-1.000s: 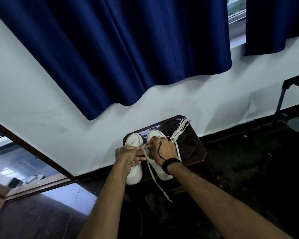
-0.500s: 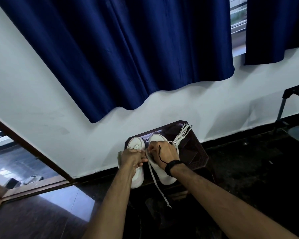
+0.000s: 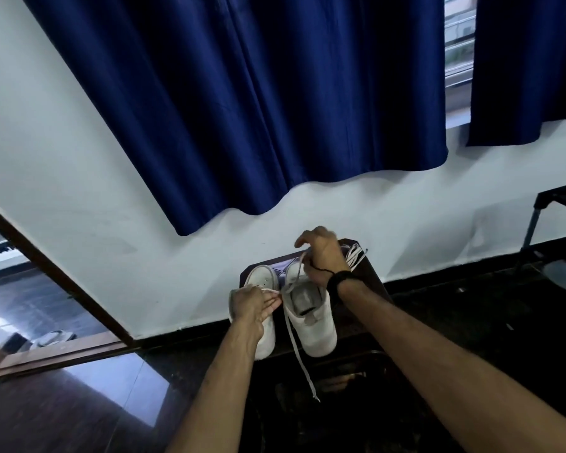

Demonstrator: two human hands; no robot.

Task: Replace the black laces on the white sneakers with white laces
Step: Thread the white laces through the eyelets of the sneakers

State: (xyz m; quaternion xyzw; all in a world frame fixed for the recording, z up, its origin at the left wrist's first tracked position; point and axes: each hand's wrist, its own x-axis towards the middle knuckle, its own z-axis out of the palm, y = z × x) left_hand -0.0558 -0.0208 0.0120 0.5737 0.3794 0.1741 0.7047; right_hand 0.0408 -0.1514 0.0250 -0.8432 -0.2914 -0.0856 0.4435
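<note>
1. Right hand (image 3: 322, 255) was down at the eyelets of the right sneaker (image 3: 311, 317) a sec ago – now it's lifted toward the wall, fingers pinched on the white lace (image 3: 299, 263), pulling it up thru.
2. Left hand (image 3: 250, 305) is beside it over the left sneaker (image 3: 262, 280), fingers together pinching the lace's other end.
3. Both sneakers sit on the dark stool (image 3: 371, 282); spare laces (image 3: 353, 255) at the back – prob mid-threading.
4. No brand or writing readable.

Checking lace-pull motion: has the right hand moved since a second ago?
Yes. The right hand has risen off the right sneaker toward the wall, pulling the white lace up; it now reaches the stool's far edge.
</note>
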